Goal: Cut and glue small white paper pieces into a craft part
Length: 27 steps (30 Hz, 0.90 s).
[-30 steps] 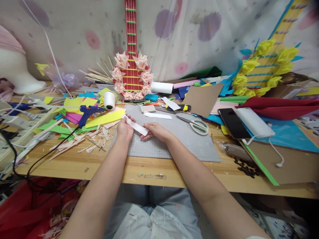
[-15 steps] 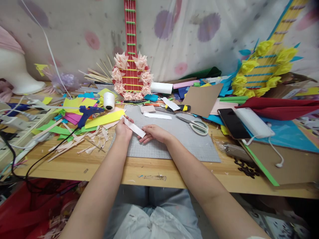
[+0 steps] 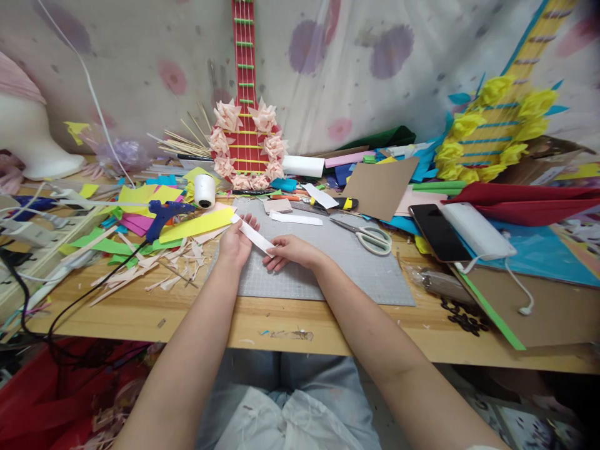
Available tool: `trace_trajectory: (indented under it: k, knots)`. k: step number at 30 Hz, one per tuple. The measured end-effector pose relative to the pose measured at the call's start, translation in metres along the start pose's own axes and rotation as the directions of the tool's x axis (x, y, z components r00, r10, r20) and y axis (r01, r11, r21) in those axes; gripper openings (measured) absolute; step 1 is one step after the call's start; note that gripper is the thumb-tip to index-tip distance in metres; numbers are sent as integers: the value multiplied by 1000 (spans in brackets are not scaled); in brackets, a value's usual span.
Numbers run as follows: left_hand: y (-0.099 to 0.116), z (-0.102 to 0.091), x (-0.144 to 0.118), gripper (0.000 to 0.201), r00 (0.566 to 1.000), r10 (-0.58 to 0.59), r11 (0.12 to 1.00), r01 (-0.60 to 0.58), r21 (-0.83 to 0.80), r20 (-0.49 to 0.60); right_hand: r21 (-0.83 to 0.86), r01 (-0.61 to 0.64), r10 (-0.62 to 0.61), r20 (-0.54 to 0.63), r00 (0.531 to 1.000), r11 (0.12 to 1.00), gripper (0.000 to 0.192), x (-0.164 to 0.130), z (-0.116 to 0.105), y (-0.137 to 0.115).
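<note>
A white paper strip (image 3: 255,236) slants between my hands above the grey cutting mat (image 3: 323,281). My left hand (image 3: 235,245) is palm up with its fingers spread, and the strip's upper part lies across it. Thumb and fingers of my right hand (image 3: 291,251) pinch the strip's lower end. A second white paper strip (image 3: 297,219) lies flat on the mat behind my hands. To the right, scissors (image 3: 368,237) with pale handles rest on the mat, blades pointing up-left.
A blue glue gun (image 3: 164,215) and wood scraps (image 3: 135,272) lie left. Behind the mat stands a red paper guitar (image 3: 246,144) with pink flowers. A utility knife (image 3: 344,203) lies at the back; a phone (image 3: 438,232) and white power bank (image 3: 478,230) are right.
The strip has shifted slightly right and its lower end now sits between my right fingers. My left fingers have spread more open beneath it.
</note>
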<state>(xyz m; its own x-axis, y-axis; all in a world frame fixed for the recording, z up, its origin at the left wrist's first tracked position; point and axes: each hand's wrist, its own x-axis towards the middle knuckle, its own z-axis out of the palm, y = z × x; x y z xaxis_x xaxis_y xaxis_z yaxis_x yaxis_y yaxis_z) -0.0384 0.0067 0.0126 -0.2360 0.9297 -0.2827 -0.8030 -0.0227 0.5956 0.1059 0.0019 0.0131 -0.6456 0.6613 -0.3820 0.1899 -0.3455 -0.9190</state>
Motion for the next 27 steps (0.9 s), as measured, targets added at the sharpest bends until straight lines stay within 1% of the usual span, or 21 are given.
trace_trajectory:
  k: [3,5,7,8,9,11,12,14,16,17,19,21,24,27]
  knots:
    - [0,-4,4,18,1000,-2,1000,2,26,-17,-78,-4,2,-26,1000,997,4,-5,-8,-3]
    - [1,-6,6,20,1000,20,998,-18,68,-24,-198,14,-28,-66,997,980,7,-7,-15,-4]
    - [2,-8,8,18,998,68,984,-68,162,5,-385,55,-122,-152,981,921,12,-7,-25,-3]
    - [2,-9,8,17,995,96,968,-102,229,34,-490,67,-190,-206,960,869,14,-7,-31,-3]
    - [2,-10,9,16,990,125,943,-141,303,71,-591,62,-263,-261,929,804,17,-7,-36,-2]
    - [0,-13,10,21,973,171,858,-226,461,157,-744,11,-389,-337,857,668,20,-7,-47,-1]
    - [-2,-15,11,26,961,189,798,-270,539,203,-793,-18,-432,-350,831,610,20,-8,-52,0]
    - [-6,-19,14,34,929,225,647,-368,668,294,-855,-42,-482,-331,811,517,18,-9,-61,3]
    - [-10,-24,18,37,895,252,493,-447,746,369,-892,-37,-508,-289,812,450,18,-10,-66,6]
    - [-11,-26,19,37,882,257,432,-470,770,395,-904,-29,-519,-271,810,426,18,-11,-68,8]
    - [-13,-28,22,36,871,258,348,-488,800,418,-916,-18,-545,-255,799,402,19,-13,-70,12]
    - [-14,-29,21,35,868,260,313,-490,814,422,-915,-25,-569,-271,776,402,19,-15,-69,16]
    - [-13,-26,15,42,849,278,311,-523,794,450,-909,-58,-597,-318,737,413,20,-17,-66,22]
    - [-11,-22,7,52,841,270,328,-538,776,469,-906,-70,-607,-335,721,417,20,-18,-63,26]
